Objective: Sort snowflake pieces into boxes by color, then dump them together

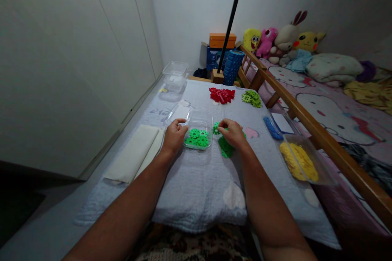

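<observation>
Patterned fabric (186, 246) fills the bottom centre of the frame; mid-frame, the left hand (175, 136) grips the left side of a clear box (199, 117) containing green pieces (197, 138); just right, the right hand (232, 132) pinches a green disc (216, 128) by a green pile (226, 149); red pieces (222, 96) lie upper centre on the surface (196, 191).
</observation>
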Available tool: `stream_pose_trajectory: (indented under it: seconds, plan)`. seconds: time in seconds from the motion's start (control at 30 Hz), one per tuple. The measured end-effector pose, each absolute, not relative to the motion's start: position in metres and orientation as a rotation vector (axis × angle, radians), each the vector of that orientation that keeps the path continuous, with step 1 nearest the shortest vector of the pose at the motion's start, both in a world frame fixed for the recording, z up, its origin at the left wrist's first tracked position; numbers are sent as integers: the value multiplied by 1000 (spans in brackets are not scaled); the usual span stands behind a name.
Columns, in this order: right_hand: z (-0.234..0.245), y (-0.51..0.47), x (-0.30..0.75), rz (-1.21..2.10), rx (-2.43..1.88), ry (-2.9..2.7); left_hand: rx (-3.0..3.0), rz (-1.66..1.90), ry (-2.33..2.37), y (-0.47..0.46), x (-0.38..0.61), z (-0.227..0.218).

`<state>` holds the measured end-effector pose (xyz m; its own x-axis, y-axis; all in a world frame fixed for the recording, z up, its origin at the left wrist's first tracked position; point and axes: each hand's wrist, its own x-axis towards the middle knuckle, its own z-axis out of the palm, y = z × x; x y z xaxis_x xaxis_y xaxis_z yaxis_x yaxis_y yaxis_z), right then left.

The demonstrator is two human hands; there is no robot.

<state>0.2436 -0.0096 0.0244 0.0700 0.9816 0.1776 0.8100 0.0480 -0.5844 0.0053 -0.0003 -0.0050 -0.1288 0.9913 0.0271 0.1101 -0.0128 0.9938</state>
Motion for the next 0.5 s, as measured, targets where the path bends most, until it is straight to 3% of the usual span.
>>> stream_pose_trajectory:
  seconds: [0.17, 0.5]
  plan:
    - [36, -11, 241, 282, -1629, -1531, 1261, 1265, 1390, 0, 5, -5]
    - [36, -28, 199, 291, -1560, -1956, 1255, 1253, 1387, 1, 4, -8]
